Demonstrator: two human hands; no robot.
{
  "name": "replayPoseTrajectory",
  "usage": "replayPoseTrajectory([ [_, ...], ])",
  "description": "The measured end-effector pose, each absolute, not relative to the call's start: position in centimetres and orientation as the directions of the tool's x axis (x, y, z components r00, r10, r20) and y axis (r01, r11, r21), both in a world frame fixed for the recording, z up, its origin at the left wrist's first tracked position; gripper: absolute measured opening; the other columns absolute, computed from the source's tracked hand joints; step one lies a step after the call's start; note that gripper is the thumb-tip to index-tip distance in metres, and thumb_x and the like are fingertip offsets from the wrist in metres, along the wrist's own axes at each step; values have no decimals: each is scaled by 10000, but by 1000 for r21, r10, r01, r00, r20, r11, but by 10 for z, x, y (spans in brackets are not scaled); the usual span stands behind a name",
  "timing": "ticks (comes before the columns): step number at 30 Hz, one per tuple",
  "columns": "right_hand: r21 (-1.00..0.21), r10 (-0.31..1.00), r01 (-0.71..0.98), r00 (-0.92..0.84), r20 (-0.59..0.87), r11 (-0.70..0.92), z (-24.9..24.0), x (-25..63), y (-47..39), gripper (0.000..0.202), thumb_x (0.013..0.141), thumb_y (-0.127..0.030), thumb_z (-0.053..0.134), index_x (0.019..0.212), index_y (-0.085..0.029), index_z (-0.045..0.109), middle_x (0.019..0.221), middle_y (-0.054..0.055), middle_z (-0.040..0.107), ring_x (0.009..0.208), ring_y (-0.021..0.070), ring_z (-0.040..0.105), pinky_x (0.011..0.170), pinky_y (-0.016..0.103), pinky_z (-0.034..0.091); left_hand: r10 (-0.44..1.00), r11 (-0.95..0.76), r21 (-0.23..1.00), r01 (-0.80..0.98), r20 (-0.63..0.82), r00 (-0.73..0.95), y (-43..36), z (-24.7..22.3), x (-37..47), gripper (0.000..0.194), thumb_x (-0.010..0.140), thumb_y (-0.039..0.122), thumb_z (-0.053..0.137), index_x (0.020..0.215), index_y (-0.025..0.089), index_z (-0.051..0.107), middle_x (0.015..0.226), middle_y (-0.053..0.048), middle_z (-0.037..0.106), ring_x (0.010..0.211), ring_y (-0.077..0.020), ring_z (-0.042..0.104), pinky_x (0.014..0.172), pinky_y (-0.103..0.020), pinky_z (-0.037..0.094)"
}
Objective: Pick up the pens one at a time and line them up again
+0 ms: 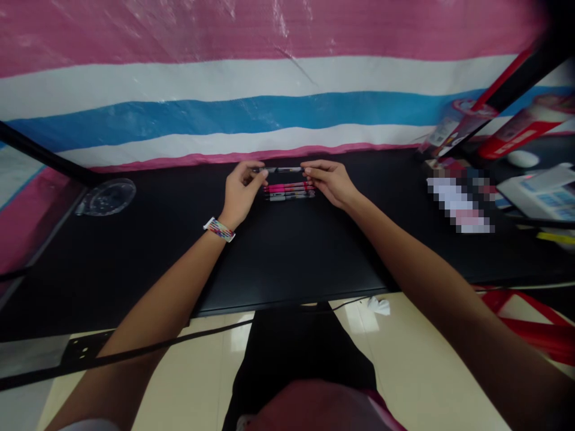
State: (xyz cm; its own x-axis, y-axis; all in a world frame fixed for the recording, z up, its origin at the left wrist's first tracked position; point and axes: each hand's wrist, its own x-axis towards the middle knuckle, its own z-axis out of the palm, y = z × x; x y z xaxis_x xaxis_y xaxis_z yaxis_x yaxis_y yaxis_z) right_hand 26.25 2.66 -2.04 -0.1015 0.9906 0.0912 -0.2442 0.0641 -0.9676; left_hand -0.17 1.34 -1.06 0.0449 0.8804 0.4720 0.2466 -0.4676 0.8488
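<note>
A dark pen [285, 170] lies crosswise between my two hands, near the back of the black table. My left hand [245, 185] pinches its left end between thumb and fingers; a colourful woven band circles that wrist. At the other end, my right hand [330, 178] grips the pen with thumb and forefinger. Just in front of it, several pens lie side by side on the table, among them a pink pen [287, 187] and a grey pen [287, 196]. Fingers partly cover the tips of the held pen.
A clear round plastic lid [108, 196] sits on the table [278, 257] at left. To the right stand a plastic cup [453, 126], a red cylindrical container [516, 134] and a white device [545, 191]. A striped sheet [251, 114] hangs behind. A black cable [179, 341] crosses below the table edge.
</note>
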Motion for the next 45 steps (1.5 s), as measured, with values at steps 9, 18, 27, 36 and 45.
replayPoseTrajectory([
  [9,-962,989,-263,-108,99,68,-21,262,28,280,728,-348,999,973,-253,902,905,37,793,852,188,682,849,374,603,873,-482,853,197,487,26,18,-13,-4,424,901,616,886,976,234,718,826,-15,765,808,-184,767,831,-319,604],
  [18,-950,986,-282,-59,154,132,-24,262,31,240,746,-345,980,959,-265,904,892,32,784,835,181,666,831,363,594,891,-451,877,165,453,32,23,-17,-8,272,1007,459,810,884,231,728,733,-4,731,713,-156,735,755,-301,614],
  [27,-956,976,-198,52,211,217,-21,265,33,169,753,-239,855,921,-253,875,889,36,783,809,191,664,793,378,584,859,-491,854,174,508,-69,37,-29,-18,110,931,252,838,1040,240,828,1002,-41,843,954,-188,805,925,-330,645],
  [36,-951,949,-125,175,261,284,-31,272,43,174,782,-281,808,950,-249,844,902,53,785,886,219,719,785,375,589,860,-469,855,220,499,-104,36,-26,-21,138,925,234,845,1057,238,885,1117,-63,883,1078,-239,828,1053,-418,651],
  [45,-944,958,-171,88,271,283,-30,267,39,163,763,-253,835,922,-262,872,854,35,785,799,201,697,817,405,597,893,-432,853,293,450,5,23,-15,-14,148,992,364,804,936,240,862,950,-42,863,895,-204,788,910,-358,624],
])
